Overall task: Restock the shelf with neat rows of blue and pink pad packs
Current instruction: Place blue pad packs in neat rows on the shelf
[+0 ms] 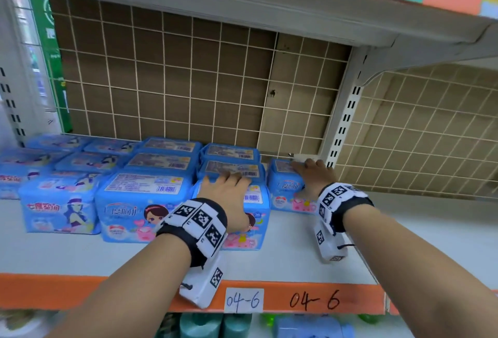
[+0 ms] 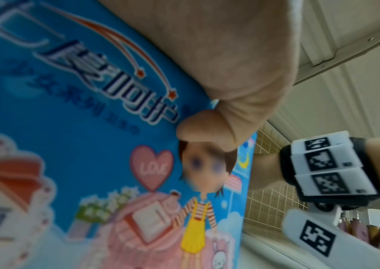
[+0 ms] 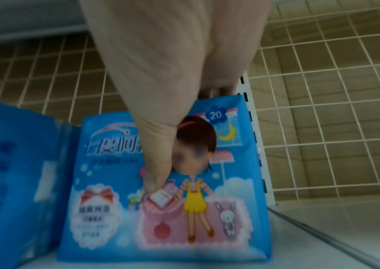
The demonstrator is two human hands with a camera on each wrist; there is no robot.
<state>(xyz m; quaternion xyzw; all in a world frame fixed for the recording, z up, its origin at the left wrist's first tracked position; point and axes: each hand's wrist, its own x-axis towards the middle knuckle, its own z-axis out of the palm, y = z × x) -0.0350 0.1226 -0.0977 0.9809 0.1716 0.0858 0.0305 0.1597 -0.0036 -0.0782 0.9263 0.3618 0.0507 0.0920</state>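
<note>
Blue pad packs with pink artwork stand in rows on the white shelf (image 1: 296,254). My left hand (image 1: 229,192) lies over the top of the front pack (image 1: 257,204) of the fourth row, thumb (image 2: 198,127) on its printed face (image 2: 69,127). My right hand (image 1: 314,175) grips a single pack (image 1: 284,192) at the back right, just beside that row. In the right wrist view its thumb (image 3: 159,163) presses the pack's front (image 3: 115,191) and the fingers reach over the top edge. No pink packs show.
Blue packs of another design (image 1: 59,208) fill the left end. A wire grid back panel (image 1: 188,81) and a slotted upright (image 1: 342,127) stand behind. Bare shelf (image 1: 390,229) extends right of the single pack. An upper shelf (image 1: 242,0) hangs overhead. Bottles (image 1: 204,327) sit below.
</note>
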